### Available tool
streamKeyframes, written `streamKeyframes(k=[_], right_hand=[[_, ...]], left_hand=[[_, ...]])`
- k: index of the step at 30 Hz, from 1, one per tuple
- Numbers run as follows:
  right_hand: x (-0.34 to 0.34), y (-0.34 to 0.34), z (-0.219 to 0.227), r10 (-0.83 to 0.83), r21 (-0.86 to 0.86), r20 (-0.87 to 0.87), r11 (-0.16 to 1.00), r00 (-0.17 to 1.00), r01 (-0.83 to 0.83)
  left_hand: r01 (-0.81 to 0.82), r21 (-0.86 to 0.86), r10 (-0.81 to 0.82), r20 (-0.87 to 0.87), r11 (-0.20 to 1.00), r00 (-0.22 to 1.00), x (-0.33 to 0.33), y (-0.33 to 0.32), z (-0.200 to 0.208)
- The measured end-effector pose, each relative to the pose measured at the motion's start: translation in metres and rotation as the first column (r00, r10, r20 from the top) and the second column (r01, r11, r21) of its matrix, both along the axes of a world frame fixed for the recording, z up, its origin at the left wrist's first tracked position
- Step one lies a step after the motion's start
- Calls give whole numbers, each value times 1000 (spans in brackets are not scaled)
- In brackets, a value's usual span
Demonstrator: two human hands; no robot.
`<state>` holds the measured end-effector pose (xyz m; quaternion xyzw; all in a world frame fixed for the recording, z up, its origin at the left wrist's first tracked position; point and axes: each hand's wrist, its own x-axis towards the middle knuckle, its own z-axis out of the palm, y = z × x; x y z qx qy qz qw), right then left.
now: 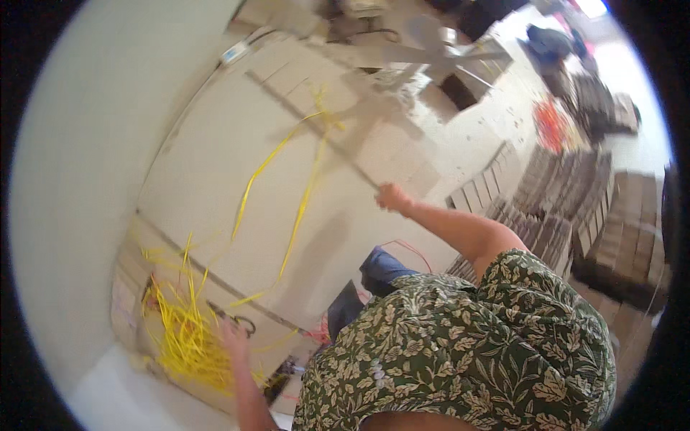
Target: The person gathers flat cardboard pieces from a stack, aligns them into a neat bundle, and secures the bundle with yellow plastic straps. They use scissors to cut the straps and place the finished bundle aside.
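At the lower left, my left hand [233,339] is at a pair of dark-handled scissors [245,325], its blurred fingers closed over their middle. One handle loop shows beside the fingers. Just left of that hand lies a tangled heap of yellow plastic strapping [183,334]. My right hand [393,197] is closed at the lower end of a long dark strip or edge [313,128] running across a large pale flat surface [215,136]. What its fingers grip is hidden. Two long yellow straps [300,208] lie over this surface between my hands, joining in a knotted bunch at the far end.
Stacks of brown folded cardboard [564,183] stand on the right. A fan [438,57] stands at the back. Beyond it, a person [553,47] is bent near a red-orange heap [552,123]. A pale wall [93,144] rises on the left.
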<state>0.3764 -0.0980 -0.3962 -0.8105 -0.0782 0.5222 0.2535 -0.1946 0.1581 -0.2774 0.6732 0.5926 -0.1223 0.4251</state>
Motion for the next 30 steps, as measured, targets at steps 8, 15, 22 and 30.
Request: streamKeyframes(k=[8,15,22,30], right_hand=[[-89,-205,35,-294,-304,5,910,956,282],[-222,-369,6,326,-267,297,931,898,-250],[-299,-307,-5,-189,-303,130,927,973,221],[-237,-256,20,-967,-110,-43,256,252,961]], left_hand=[[255,-495,-161,224,831,961,-44,-115,-117],[339,-433,-375,3,835,927,50,15,-142],[-6,-441,-4,-21,897,1000,161,76,-163],[576,-507,-560,206,641,803,299,6,-203]])
